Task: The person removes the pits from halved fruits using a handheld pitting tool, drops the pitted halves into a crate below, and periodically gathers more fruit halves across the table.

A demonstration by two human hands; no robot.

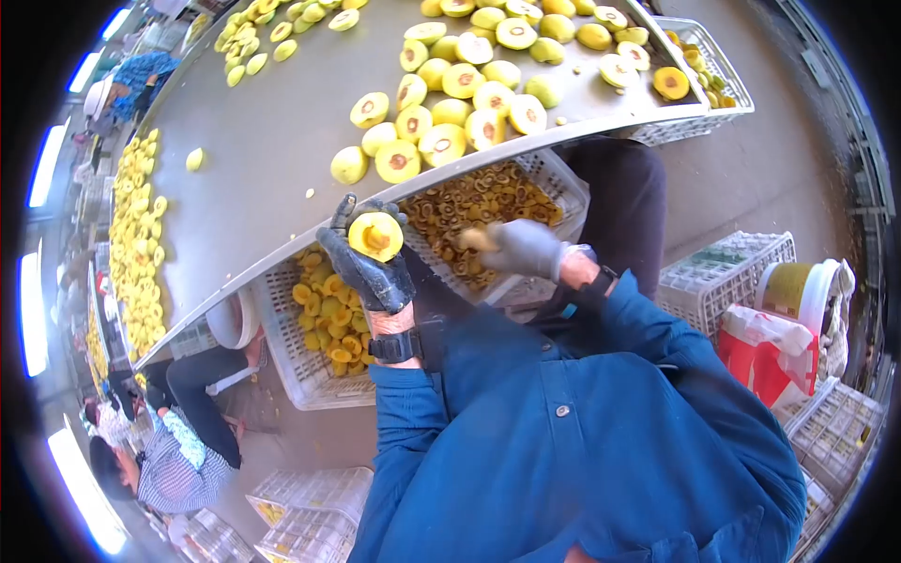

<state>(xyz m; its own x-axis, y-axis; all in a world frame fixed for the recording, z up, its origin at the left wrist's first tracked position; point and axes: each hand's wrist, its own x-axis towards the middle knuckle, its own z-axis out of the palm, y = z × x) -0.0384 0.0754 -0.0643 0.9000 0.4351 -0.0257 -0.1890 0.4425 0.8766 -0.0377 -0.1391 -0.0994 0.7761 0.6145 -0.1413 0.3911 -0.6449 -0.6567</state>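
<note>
My left hand [369, 253], in a dark, wet-looking glove, is closed around a yellow peach half [375, 236], its cut face turned up with an orange-brown hollow in the middle. To its right, my right hand [526, 249] in a grey glove is curled and blurred by motion. A small tan-orange piece [481, 238] shows at its fingers, too smeared to name. Below that hand stands a crate of brown-orange peach scraps [469, 206]. Under my left hand is a white crate [282, 328] holding yellow peach halves [330, 314]. More cut peach halves [441, 144] lie on the metal table above.
The metal table [253, 141] has a raised rim close to my hands. Peach slices [141, 235] line its far left edge. At right stand another crate [727, 267], a red stool [765, 352] and a white bucket [798, 291]. A seated person [183, 460] works at lower left.
</note>
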